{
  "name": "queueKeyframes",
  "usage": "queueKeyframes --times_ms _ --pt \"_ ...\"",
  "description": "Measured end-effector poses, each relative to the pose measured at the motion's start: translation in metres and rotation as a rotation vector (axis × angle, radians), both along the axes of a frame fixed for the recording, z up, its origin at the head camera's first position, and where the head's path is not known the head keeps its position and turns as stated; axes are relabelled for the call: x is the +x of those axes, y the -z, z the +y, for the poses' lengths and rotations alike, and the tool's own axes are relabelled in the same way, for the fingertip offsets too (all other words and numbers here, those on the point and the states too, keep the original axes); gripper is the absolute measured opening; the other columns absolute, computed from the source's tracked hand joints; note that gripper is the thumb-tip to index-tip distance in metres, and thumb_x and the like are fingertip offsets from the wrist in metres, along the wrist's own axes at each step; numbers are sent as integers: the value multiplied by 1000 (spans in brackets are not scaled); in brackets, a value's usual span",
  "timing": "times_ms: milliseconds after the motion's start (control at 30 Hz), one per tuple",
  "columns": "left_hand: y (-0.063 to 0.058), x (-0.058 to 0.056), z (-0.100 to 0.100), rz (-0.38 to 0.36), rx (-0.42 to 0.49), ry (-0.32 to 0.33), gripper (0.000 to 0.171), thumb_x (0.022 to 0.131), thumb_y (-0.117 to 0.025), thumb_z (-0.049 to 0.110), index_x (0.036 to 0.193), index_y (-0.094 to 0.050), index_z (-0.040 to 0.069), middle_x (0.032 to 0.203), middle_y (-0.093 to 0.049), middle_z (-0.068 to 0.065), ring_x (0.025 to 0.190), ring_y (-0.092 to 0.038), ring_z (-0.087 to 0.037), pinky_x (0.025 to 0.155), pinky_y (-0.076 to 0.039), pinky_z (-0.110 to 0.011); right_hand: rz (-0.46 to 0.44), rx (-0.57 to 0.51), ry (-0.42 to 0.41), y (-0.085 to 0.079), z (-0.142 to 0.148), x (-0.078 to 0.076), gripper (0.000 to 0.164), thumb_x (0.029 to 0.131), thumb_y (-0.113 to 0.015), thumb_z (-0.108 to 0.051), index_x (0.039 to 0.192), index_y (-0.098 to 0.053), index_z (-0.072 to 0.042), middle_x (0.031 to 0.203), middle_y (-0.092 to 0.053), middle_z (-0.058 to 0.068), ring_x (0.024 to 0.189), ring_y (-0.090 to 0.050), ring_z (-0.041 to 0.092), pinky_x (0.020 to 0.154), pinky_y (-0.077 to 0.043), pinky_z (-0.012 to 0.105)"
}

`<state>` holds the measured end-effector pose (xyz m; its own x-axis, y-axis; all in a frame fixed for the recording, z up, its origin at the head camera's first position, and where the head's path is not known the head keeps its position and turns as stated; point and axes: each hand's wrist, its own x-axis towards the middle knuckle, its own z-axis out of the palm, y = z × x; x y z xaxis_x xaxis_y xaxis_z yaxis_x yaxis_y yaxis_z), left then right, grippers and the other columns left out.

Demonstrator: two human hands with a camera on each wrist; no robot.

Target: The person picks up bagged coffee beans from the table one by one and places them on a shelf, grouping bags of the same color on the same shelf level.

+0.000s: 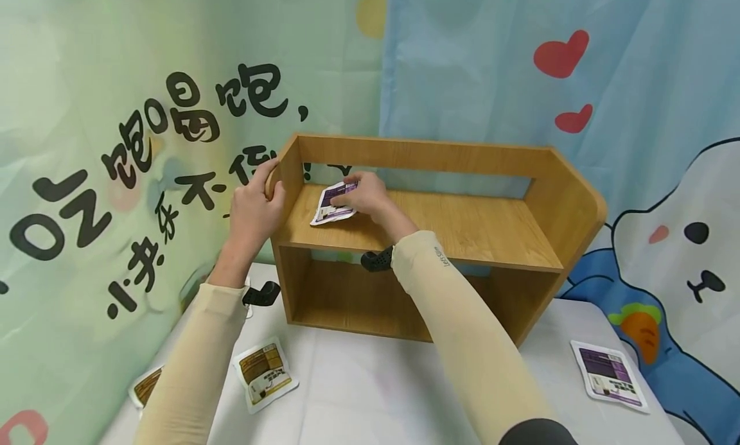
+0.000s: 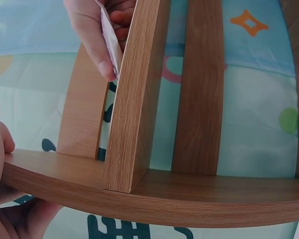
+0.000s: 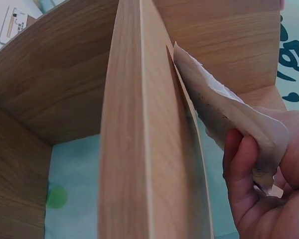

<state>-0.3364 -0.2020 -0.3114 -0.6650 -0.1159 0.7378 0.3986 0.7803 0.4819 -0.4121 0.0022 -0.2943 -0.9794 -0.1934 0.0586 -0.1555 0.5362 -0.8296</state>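
A wooden two-tier shelf (image 1: 439,226) stands on the table. My left hand (image 1: 254,207) grips the top of its left side panel, fingers and thumb on either side of the board in the left wrist view. With my right hand (image 1: 370,198) I hold a white pouch with a purple printed label (image 1: 326,214) over the left part of the upper shelf. In the right wrist view the pouch (image 3: 224,107) is tilted, its lower edge close to the shelf board (image 3: 159,149), with fingers curled round its other end.
On the white table (image 1: 347,381), a brown-labelled pouch (image 1: 266,374) lies in front of the shelf, and another (image 1: 144,386) is partly hidden by the left sleeve. A purple-labelled pouch (image 1: 609,375) lies at the right. Printed curtains (image 1: 462,60) hang behind.
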Motion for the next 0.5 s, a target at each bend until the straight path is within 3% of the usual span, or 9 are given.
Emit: queueKeyframes --times_ms 167,500 --pt "3 -1 -1 22 -14 3 39 96 -53 15 134 -56 13 75 -68 -17 49 -56 -25 45 -45 -37 -29 4 -10 5 -4 1 62 79 -82 -18 134 -55 -5 131 -52 14 107 -51 24 88 -44 30" --pt "2 -3 -3 14 -2 7 39 96 -52 15 135 -56 13 88 -70 -20 61 -65 -28 51 -52 -40 -42 58 -1 4 -5 0 61 79 -82 -22 132 -57 -8 132 -51 13 109 -49 24 90 -43 33"
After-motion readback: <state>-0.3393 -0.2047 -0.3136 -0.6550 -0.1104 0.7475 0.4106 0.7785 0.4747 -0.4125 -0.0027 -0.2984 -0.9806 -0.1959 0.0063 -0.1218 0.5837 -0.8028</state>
